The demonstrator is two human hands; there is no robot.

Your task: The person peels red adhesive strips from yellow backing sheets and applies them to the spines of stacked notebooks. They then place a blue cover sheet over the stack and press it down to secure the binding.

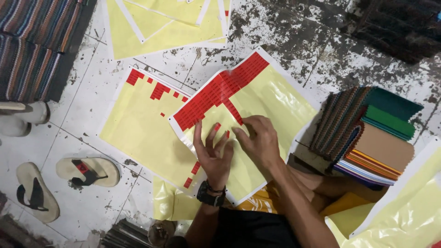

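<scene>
A: Where are the hands?

B: Both are over the yellow sticker sheet (271, 103) that lies across the person's lap. The left hand (212, 154) is spread, fingers apart and lifted, with small red stickers (217, 126) stuck on the fingertips. The right hand (258, 138) is just beside it, fingertips pressed down on the sheet near the edge of the red block (220, 89). Whether it pinches a sticker I cannot tell; its fingers hide the spot.

A: So the hands are close together?

B: Nearly touching, but each on its own job. Neither is clamped around anything large.

A: How much looks peeled?

B: I'd judge most of it. Below and to the right of the hands the backing is bare yellow. Red rows remain only in a band above the fingers, plus a short strip running down toward the right hand and a few red squares by the left wrist and its black wristwatch (210, 197).

A: And the sheet to the left of the hands?

B: That second sheet (138, 128) is almost stripped, with red scraps left only at its far edge. Farther above the hands lie empty backing sheets (161, 25).

A: Anything else nearby?

B: A stack of coloured fabric swatches (374, 138) right of the right hand, and a pair of sandals (64, 179) well to the left.
</scene>
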